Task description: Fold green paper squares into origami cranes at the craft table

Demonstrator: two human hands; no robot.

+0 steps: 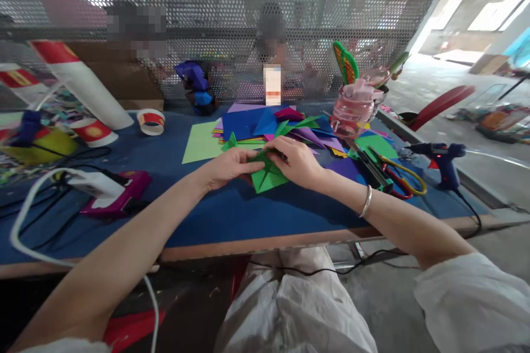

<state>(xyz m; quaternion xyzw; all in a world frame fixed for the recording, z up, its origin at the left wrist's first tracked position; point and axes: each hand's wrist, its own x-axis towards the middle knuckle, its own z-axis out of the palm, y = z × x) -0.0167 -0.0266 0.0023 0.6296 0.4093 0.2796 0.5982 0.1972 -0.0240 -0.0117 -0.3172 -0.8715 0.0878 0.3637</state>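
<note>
A folded sheet of green paper (pixel 268 177) is held above the blue table top (pixel 232 220), its creases facing me. My left hand (pixel 232 167) is closed on its left edge, the thumb lying over the paper. From the upper right, my right hand (pixel 297 159) grips the same paper, with its fingers bent over the top edge; the fingertips are partly hidden. Just behind my hands lies a pile of coloured paper, with a blue sheet (pixel 242 124) on top and a light green sheet (pixel 201 140) at its left.
On the right are scissors (pixel 416 176), a blue glue gun (pixel 447 162) with its cord, and a pink jar (pixel 351 110). A purple power strip (pixel 118 193) with cables and a paper cup (pixel 151 121) stand on the left. Perforated metal (pixel 232 22) rises behind the table.
</note>
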